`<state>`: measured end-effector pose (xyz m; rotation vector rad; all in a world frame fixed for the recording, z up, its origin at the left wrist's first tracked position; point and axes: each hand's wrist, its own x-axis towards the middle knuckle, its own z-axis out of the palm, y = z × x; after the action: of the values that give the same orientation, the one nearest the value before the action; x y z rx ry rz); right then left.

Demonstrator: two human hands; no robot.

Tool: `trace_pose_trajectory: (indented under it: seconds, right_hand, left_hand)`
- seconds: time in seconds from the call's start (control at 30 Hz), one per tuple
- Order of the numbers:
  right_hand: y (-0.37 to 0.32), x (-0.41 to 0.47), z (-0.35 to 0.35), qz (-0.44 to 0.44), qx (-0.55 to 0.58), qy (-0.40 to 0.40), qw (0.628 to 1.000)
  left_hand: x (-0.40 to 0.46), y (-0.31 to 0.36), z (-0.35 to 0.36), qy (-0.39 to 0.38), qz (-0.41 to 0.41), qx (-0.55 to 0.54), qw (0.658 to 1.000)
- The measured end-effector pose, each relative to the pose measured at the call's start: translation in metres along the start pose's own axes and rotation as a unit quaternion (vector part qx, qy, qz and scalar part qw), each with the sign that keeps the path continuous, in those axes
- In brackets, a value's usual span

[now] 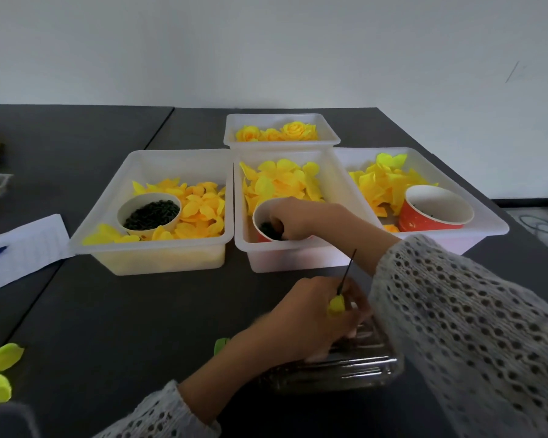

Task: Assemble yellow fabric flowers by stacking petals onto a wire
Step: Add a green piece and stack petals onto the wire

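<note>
Four white plastic bins (pixel 159 248) of yellow fabric petals (pixel 203 210) and three paper cups (pixel 149 213) sit at twelve o'clock. The right hand (pixel 298 219) curls its fingers into the middle cup. The left hand (pixel 314 320) pinches a thin dark wire (pixel 347 273) bearing one yellow petal, at six o'clock.

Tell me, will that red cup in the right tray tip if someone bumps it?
Probably easily. The red cup looks like light paper, stands tall and seems nearly empty. It rests partly on loose yellow petals, so its footing may be uneven.
</note>
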<state>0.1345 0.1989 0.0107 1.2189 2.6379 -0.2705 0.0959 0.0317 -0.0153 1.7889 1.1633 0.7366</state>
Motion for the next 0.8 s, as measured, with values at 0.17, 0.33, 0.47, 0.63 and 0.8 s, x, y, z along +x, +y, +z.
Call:
trace_pose_trajectory:
  seconds: [0.17,0.33,0.47,0.63,0.8]
  right_hand:
    - [0.006,0.005,-0.003,-0.013,-0.002,0.019,1.0]
    - [0.013,-0.003,-0.005,-0.012,0.046,0.066,0.997]
    - [0.016,-0.008,-0.002,0.003,0.073,0.082,0.994]
    - [0.019,-0.013,0.002,-0.007,0.104,0.132,0.986]
    - [0.019,-0.035,0.005,-0.029,0.141,0.224,0.964]
  left_hand:
    - [0.004,-0.001,0.001,-0.003,-0.016,-0.009,1.0]
    - [0.003,-0.002,0.002,-0.001,-0.01,-0.013,1.0]
    - [0.001,-0.001,0.002,0.004,-0.006,-0.018,1.0]
    - [-0.001,0.001,0.002,0.003,-0.007,-0.016,1.0]
    - [-0.001,0.003,0.002,0.007,-0.014,-0.012,1.0]
